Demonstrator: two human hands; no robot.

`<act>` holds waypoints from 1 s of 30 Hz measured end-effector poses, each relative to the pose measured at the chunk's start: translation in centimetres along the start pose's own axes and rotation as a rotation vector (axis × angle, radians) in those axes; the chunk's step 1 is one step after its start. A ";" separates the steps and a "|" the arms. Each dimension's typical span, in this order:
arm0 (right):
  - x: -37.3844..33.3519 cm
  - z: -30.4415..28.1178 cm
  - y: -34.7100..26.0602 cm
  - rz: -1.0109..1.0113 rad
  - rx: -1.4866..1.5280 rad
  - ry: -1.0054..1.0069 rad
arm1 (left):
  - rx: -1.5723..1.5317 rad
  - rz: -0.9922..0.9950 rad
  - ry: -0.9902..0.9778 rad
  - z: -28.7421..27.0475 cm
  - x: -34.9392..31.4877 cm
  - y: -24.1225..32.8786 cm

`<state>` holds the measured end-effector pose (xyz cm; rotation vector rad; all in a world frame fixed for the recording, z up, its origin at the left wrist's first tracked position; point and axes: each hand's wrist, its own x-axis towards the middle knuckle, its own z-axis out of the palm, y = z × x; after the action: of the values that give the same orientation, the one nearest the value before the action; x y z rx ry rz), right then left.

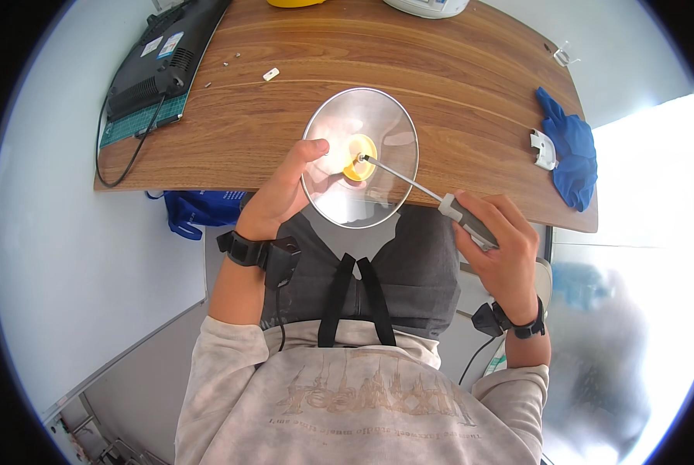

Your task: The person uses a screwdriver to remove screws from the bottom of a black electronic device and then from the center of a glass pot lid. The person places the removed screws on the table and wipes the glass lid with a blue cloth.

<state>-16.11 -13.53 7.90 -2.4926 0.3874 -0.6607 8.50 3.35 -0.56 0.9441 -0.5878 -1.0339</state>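
Note:
A shiny metal bowl with a yellow ring at its centre is tilted toward me at the table's front edge. My left hand grips its left side, thumb over the rim and the other fingers hidden behind. In my right hand is a screwdriver with a grey and white handle. Its shaft reaches over the bowl, and the tip meets a small fastener inside the yellow ring. Whether the fastener is turning cannot be seen.
The wooden table carries a black monitor on a green cutting mat at left. A small white piece lies behind the bowl. At right are a white plastic part and a blue cloth.

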 end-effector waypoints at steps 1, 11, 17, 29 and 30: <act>0.0 0.0 0.0 0.003 -0.001 -0.002 | 0.005 0.003 0.000 -0.1 0.0 -0.1; 0.6 -0.9 -1.1 0.031 -0.021 -0.065 | 0.021 -0.008 -0.006 -0.2 0.1 -0.1; 2.2 -1.7 -2.4 0.021 0.160 -0.041 | 0.011 -0.037 0.035 0.3 -0.2 0.3; 3.4 -1.2 -3.7 0.159 0.154 0.092 | 0.020 -0.040 0.060 0.6 -0.3 0.6; 3.3 -1.4 -3.7 0.193 0.136 0.067 | -0.001 -0.042 0.062 0.6 -0.3 0.6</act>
<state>-13.56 -12.40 12.17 -2.2744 0.5806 -0.6702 8.19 3.49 0.24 0.9873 -0.5180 -1.0390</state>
